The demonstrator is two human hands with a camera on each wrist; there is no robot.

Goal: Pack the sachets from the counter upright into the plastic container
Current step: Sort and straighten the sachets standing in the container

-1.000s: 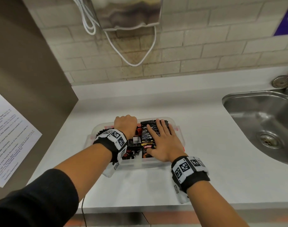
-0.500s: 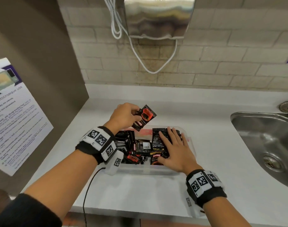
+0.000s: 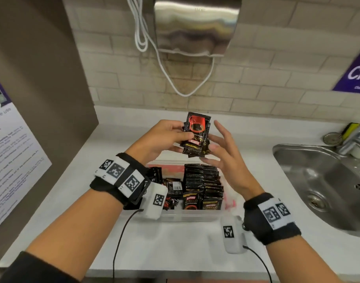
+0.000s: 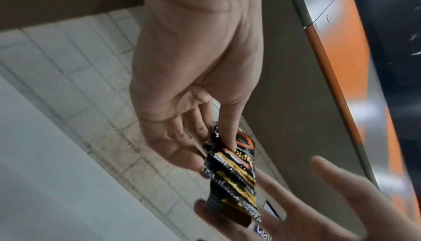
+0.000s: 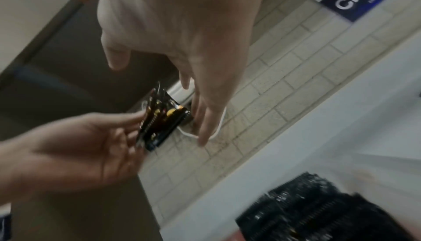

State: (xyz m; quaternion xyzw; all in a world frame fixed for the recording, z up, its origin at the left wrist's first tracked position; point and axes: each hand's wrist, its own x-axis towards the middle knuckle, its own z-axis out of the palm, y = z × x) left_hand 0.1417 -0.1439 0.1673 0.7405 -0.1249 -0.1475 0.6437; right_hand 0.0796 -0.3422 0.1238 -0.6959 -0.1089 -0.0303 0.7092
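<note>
My left hand (image 3: 171, 137) is raised above the clear plastic container (image 3: 187, 217) and grips a small bundle of black sachets (image 3: 196, 137) with red and gold print. The thumb lies across the bundle's front, fingers behind it (image 4: 232, 173). My right hand (image 3: 222, 152) is beside the bundle's right edge, fingers straight and spread, holding nothing. From the right wrist the bundle (image 5: 161, 119) shows edge-on between both hands. In the container, a tight row of sachets (image 3: 203, 180) stands on the right, and loose ones (image 3: 173, 188) lie on the left.
A steel sink (image 3: 322, 180) is sunk into the white counter (image 3: 175, 246) at the right, with a tap and sponge (image 3: 353, 133) behind it. A steel wall dispenser (image 3: 195, 25) and white cable (image 3: 175, 82) hang above. A brown panel with a poster (image 3: 11, 150) bounds the left.
My left hand lifted the bundle out of the container and higher. My right hand left the packed row it was pressing and rose beside the bundle.
</note>
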